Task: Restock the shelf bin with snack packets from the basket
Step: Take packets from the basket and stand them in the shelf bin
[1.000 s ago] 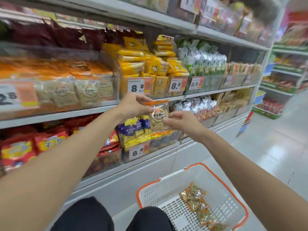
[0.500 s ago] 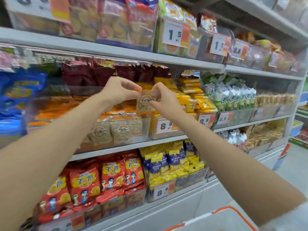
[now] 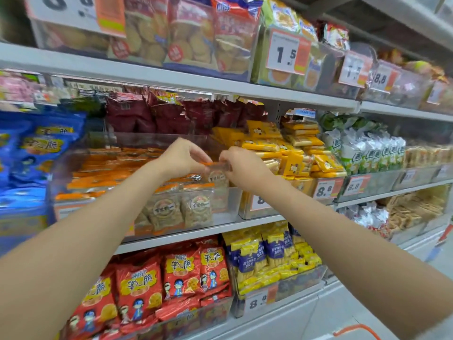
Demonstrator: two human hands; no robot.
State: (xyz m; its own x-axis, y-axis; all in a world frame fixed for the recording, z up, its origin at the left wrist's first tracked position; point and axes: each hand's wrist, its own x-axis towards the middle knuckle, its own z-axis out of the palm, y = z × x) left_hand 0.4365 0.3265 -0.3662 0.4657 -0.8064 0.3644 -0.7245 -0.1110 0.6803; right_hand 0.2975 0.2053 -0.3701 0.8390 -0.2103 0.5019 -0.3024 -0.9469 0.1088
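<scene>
A clear snack packet (image 3: 217,176) with an orange top strip and a round label hangs upright over the right end of a clear shelf bin (image 3: 228,204). My left hand (image 3: 182,157) pinches its top left corner. My right hand (image 3: 241,166) pinches the top right corner. The bin on the middle shelf holds rows of the same orange-topped packets (image 3: 181,209). Only a sliver of the basket's orange rim (image 3: 355,330) shows at the bottom right.
A bin of yellow packets (image 3: 289,153) stands right beside the clear bin. Dark red bags (image 3: 152,114) hang behind it. Red bags (image 3: 171,273) and blue-yellow packs (image 3: 267,251) fill the shelf below, biscuit packs (image 3: 188,33) the shelf above.
Both hands have carried the packet up from basket height to the middle shelf and then lowered it toward the right end of the clear bin. The view has tilted up, leaving the basket mostly out of sight.
</scene>
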